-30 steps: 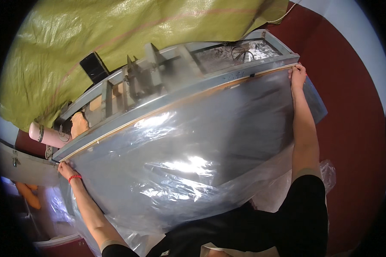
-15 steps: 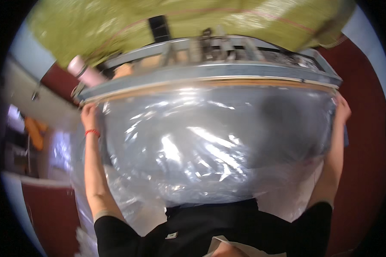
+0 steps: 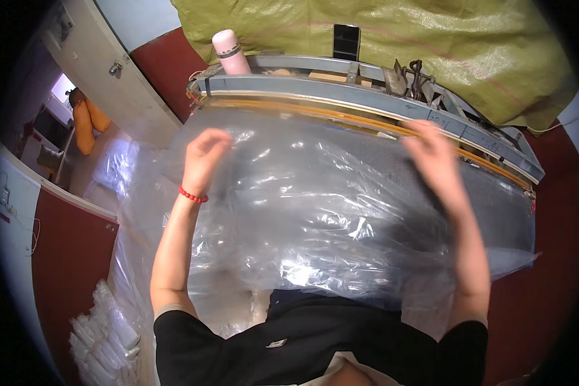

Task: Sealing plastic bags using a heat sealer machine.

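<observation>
A large clear plastic sheet (image 3: pixel 328 212) lies spread over a grey work surface in front of me. Its far edge runs along the long metal bar of a sealing machine (image 3: pixel 341 93). My left hand (image 3: pixel 206 151), with a red bead bracelet at the wrist, is raised over the left part of the sheet, its fingers curled on a crinkle of the plastic. My right hand (image 3: pixel 434 157) is blurred by motion. It reaches over the sheet with its fingers close to the orange strip of the bar.
A pink bottle (image 3: pixel 230 53) and a dark phone (image 3: pixel 346 42) stand behind the machine, against a yellow-green tarp (image 3: pixel 431 45). A stack of folded clear bags (image 3: pixel 106 328) lies on the floor at lower left. A door (image 3: pixel 119 71) is at upper left.
Both hands have left the outer ends of the bar and moved inward over the sheet. My view has swung, so the machine now slopes down to the right.
</observation>
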Available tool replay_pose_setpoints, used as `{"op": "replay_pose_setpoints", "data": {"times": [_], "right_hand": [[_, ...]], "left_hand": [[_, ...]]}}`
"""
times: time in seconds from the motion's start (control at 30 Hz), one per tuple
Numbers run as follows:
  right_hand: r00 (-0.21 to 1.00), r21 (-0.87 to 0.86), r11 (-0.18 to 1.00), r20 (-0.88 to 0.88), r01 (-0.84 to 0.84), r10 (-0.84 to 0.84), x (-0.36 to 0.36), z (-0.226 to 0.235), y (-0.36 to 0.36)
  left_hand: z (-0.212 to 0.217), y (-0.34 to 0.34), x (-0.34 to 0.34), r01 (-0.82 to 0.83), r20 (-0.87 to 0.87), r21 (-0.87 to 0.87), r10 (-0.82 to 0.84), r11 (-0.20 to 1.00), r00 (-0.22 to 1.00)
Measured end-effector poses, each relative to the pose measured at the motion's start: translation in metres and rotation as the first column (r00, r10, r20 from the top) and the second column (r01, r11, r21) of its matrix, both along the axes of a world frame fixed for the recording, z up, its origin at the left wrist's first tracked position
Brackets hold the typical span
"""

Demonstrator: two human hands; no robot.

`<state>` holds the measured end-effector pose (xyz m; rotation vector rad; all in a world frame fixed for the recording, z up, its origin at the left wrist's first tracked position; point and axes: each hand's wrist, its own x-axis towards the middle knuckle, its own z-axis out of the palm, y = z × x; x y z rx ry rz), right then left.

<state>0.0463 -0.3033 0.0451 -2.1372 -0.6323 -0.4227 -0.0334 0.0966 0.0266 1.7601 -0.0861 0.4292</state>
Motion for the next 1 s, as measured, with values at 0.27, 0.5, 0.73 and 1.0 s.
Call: {"op": "replay_pose_setpoints", "data": {"times": [0.27, 0.5, 0.73, 1.0], "right_hand": [[0.679, 0.248, 0.921, -0.622, -0.300, 0.388, 0.011, -0.075, 0.152], [0.917, 0.338, 0.940, -0.361, -0.038, 0.167, 0.018, -0.109, 0.085], [0.950, 0.370, 0.924, -0.310, 0.095, 0.027, 0.026, -0.113, 0.028], [0.961, 0.383, 0.907, -0.267, 0.177, -0.075, 0.031, -0.112, -0.051]], "left_hand": [[-0.020, -0.015, 0.007, -0.409, 0.479, 0.581, 0.111, 0.704, 0.871], [-0.065, -0.040, 0.015, -0.177, 0.185, 0.866, 0.029, 0.468, 0.982], [-0.071, -0.116, 0.052, 0.153, -0.039, 0.658, -0.170, 0.738, 0.985], [-0.055, -0.154, 0.067, 0.443, -0.327, 0.216, -0.363, 0.870, 0.873]]}}
